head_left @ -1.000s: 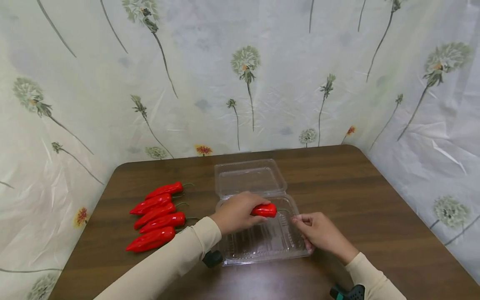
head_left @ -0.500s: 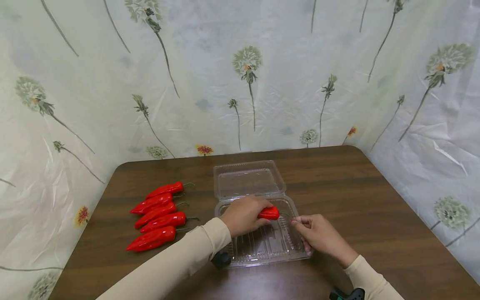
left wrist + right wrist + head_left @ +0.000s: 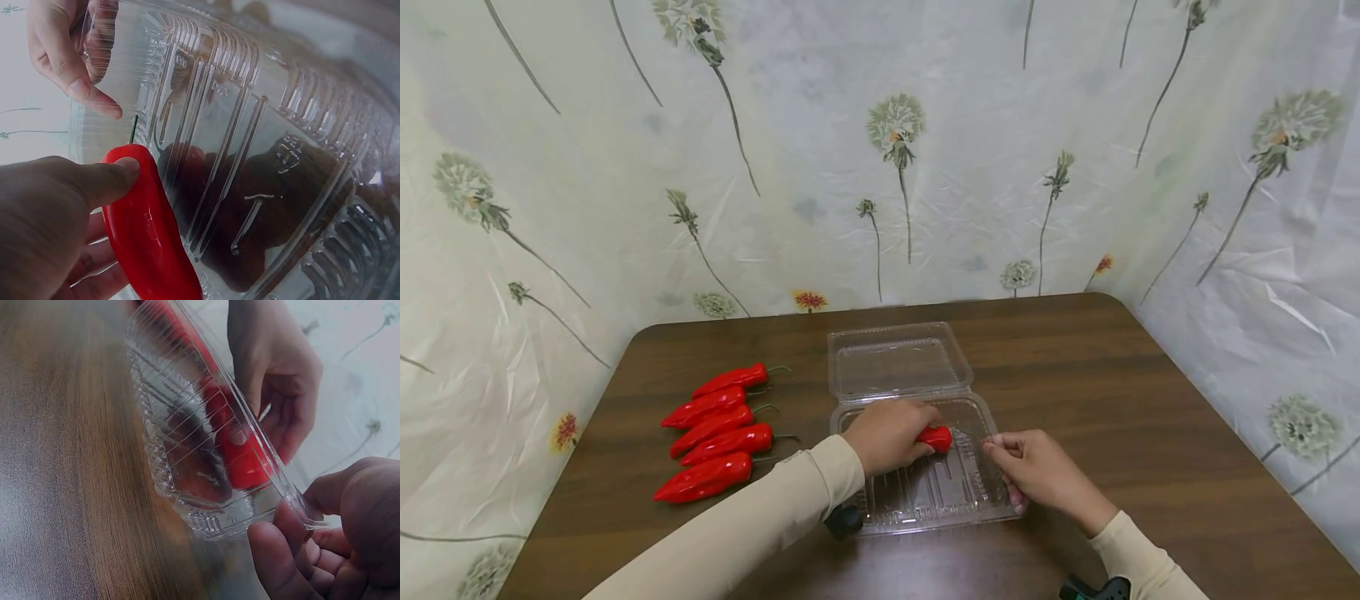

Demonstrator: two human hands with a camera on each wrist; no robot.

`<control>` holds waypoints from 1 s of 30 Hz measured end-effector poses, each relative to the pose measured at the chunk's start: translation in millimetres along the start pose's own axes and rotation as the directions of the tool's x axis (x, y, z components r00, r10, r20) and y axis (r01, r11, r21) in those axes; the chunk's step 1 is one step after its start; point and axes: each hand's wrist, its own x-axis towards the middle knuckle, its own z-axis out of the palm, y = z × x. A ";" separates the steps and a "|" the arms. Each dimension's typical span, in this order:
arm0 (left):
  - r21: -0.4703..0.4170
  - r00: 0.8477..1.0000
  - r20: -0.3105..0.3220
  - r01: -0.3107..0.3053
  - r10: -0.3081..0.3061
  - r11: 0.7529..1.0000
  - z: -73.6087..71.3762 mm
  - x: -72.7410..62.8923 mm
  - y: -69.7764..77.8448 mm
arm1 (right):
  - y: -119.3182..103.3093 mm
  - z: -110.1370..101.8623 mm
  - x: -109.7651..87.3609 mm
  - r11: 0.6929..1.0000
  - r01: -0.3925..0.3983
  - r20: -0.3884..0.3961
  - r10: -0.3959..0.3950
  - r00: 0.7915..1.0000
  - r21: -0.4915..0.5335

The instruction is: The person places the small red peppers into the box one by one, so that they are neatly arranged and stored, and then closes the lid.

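Observation:
My left hand [image 3: 891, 435] grips a glossy red chili pepper [image 3: 147, 231], thumb on top near its stem end and fingers beneath. In the head view the pepper sits low within the base of a clear plastic clamshell box [image 3: 917, 500], its stem end toward the right. Whether it touches the box floor I cannot tell. My right hand [image 3: 1048, 471] pinches the box's right rim between thumb and fingers, clearer in the right wrist view, where the rim [image 3: 294, 500] passes between them. The hinged lid [image 3: 895, 358] lies folded back, away from me.
Several more red chili peppers [image 3: 703, 477] lie in a slanted stack on the left of the dark wooden table [image 3: 1075, 367], stems pointing right. A floral-patterned sheet [image 3: 805, 150] hangs behind the table and along its sides.
My left hand first moved slightly right and toward me with the pepper, then the pepper's stem end dipped lower into the box. My right hand has stayed on the rim.

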 end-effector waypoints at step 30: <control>-0.298 1.000 0.006 0.008 -0.007 0.954 -35.8 -43.7 -34.7 | -1.3 -1.1 0.5 1.000 -0.009 0.014 0.009 1.000 -0.014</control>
